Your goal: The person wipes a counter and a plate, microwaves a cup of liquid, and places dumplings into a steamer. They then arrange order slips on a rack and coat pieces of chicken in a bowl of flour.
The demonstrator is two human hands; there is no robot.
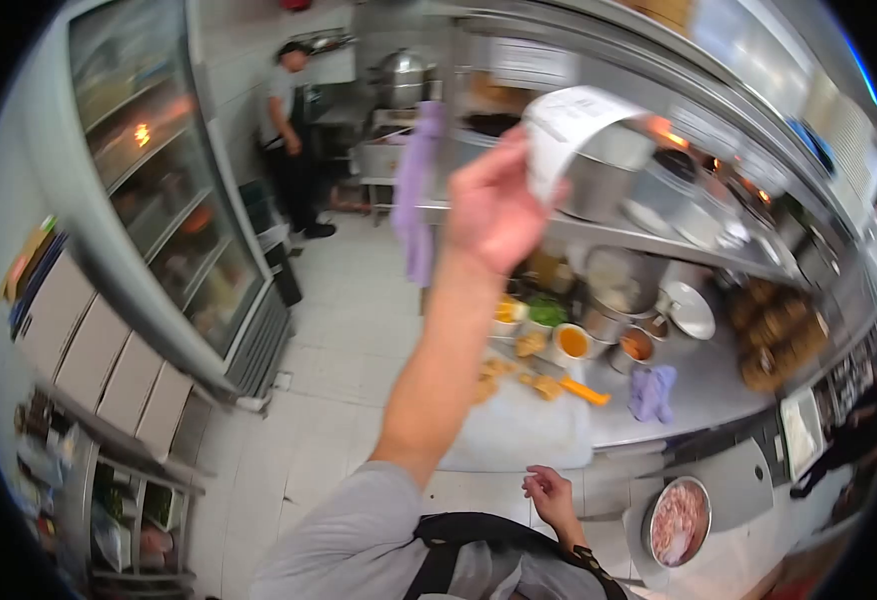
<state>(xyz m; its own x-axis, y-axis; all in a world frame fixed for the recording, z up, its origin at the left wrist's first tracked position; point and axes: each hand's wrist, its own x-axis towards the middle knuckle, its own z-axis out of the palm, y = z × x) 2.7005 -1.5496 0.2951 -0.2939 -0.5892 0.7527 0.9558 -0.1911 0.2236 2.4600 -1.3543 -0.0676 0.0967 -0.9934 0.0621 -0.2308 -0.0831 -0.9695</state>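
My left hand [504, 205] is raised at the upper middle, its fingers closed on a curled white paper slip [574, 125] with printing on it. The slip hangs in front of the metal shelf and a large pot [604, 175]. Low in the view, my right hand [549, 492] is near my apron, below the counter edge, fingers loosely curled; whether it pinches anything is too small to tell. Between the hands, a white cutting board [519, 430] lies on the counter with yellow-orange pieces and an orange-handled tool [585, 391] at its back edge.
Containers of orange sauce [572, 343] and greens [547, 310] stand behind the board. A purple cloth [652, 393] lies to their right. A bowl of raw meat [677, 522] is at lower right. Another person [287, 135] stands beyond the glass-door fridge [159, 180].
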